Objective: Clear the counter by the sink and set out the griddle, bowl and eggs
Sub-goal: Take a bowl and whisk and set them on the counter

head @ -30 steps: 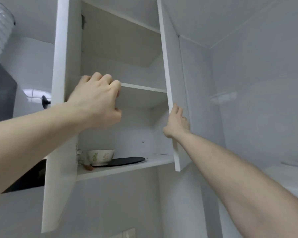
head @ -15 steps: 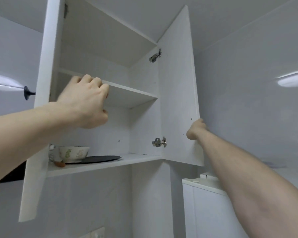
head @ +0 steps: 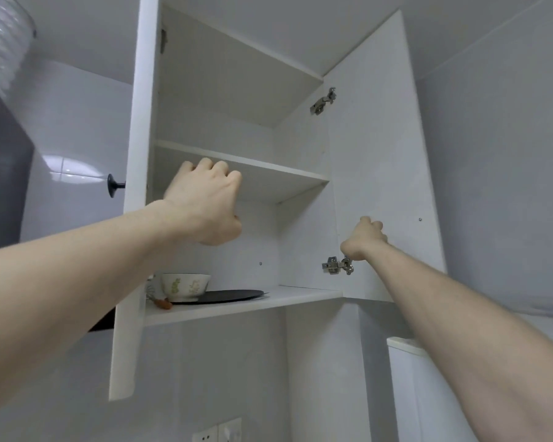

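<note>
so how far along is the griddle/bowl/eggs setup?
Early. Done: both cupboard doors are open. In hand: nothing; the left hand and right hand are raised at the cupboard, fingers curled. Left: the bowl and dark griddle sit on the bottom shelf. No eggs or counter visible.

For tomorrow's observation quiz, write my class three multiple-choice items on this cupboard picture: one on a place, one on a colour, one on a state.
1. Where does the bowl stand?
A. top shelf
B. bottom shelf
C. on the floor

2. What colour is the flat griddle beside the bowl?
A. black
B. red
C. yellow

3. How are the cupboard doors?
A. both closed
B. only the left open
C. both open

Answers: 1 B, the bowl sits on the lowest shelf; 2 A, the round plate is dark black; 3 C, the left door and right door are swung out, showing the hinges.
</note>
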{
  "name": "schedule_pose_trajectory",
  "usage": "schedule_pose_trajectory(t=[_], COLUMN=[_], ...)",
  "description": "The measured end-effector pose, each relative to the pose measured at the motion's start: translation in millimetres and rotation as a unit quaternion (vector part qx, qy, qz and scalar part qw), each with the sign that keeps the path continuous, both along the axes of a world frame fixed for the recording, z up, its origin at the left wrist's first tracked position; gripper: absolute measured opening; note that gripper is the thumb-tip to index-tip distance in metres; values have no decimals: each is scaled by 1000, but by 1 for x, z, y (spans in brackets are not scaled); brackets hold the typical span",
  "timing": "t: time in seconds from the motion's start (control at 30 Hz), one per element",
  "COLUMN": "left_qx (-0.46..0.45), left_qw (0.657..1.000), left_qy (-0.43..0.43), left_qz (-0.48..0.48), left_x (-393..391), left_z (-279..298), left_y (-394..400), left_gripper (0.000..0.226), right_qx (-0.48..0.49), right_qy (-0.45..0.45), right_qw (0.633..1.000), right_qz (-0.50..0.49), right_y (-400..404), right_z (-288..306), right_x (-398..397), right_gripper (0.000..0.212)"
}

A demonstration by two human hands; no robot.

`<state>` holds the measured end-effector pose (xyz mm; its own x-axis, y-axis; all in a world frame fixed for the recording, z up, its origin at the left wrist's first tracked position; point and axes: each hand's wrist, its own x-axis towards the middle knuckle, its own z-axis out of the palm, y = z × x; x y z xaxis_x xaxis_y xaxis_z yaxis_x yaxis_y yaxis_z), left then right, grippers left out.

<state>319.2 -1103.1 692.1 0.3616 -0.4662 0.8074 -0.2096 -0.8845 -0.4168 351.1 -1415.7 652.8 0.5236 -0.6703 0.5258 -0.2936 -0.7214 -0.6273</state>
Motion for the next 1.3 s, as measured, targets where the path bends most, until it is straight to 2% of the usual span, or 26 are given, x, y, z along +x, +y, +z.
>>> schedule_pose_trajectory(t=[0.1,0.23,0.37,0.5,0.6,0.67,0.73,0.87,1.13,1.3], left_qx=[-27,-42,-117,-194,-301,-377,-427,-470,-550,-529], left_qw=[999,994,977,960,924,889,862,841,795,806], left_qy=[47,99,171,198,234,258,269,265,256,253], left_qz=[-7,34,42,47,5,-31,-46,-31,19,82], left_x=[4,15,31,54,85,106,125,166,224,244], left_z=[1,4,4,-7,-31,-54,-82,-127,-139,-135], left_y=[-3,-11,-26,-30,-32,-36,-41,-46,-36,-27], left_gripper=[46,46,42,38,30,38,42,40,45,49], right_qx=[-30,-93,-100,-96,-108,-113,-111,-121,-128,-122], right_qy=[-10,14,23,40,62,68,69,62,24,14], right_qw=[993,973,962,957,955,954,955,954,931,913], right_qz=[114,209,253,271,268,269,267,267,340,389], right_y=[38,85,113,120,118,115,111,109,128,146], right_z=[-6,-21,-43,-68,-79,-82,-84,-83,-84,-94], right_x=[21,50,82,115,131,142,154,173,231,259], right_gripper=[77,76,70,70,71,71,71,64,46,47])
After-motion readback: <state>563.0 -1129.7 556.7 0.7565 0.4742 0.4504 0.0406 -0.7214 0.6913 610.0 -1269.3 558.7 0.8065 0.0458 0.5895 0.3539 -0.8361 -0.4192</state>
